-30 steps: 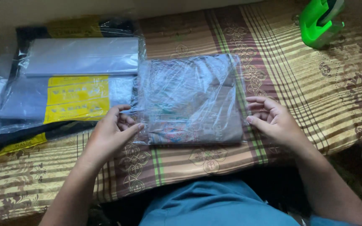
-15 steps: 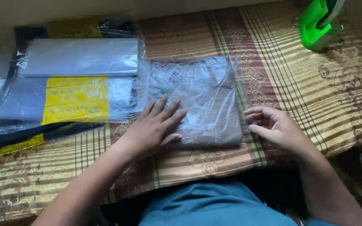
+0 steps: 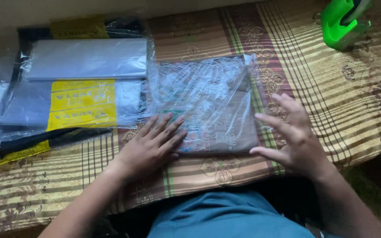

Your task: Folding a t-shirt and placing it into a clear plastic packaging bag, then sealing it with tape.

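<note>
Your left hand point(image 3: 148, 147) lies flat, fingers spread, with the fingertips pressing on the lower left corner of the clear plastic packet point(image 3: 208, 103) that holds a folded brown cloth. Your right hand point(image 3: 294, 136) is open too, fingers apart, at the packet's right edge; the thumb and fingertips reach that edge, and neither hand is clamped on anything. The packet sits in the middle of the surface, straight ahead of you, lying flat with its wrinkled film catching the light.

Just to the left of the packet, touching or slightly overlapping its left edge, is a stack of grey mailing bags point(image 3: 73, 92) in clear wrap, with a yellow label band across the front one. Under and behind that stack lies a darker black and yellow bag point(image 3: 18, 147), its edge poking out toward you at the lower left. At the far right corner, well apart from both hands, stands a bright green tape dispenser point(image 3: 342, 22). Nothing lies between your hands and the packet.

The surface is covered by a striped cloth point(image 3: 331, 83) in gold, brown and maroon with green lines and woven motifs. A pale wall runs along the far side. Your blue garment point(image 3: 225, 218) shows at the bottom edge, and the light is dim.
</note>
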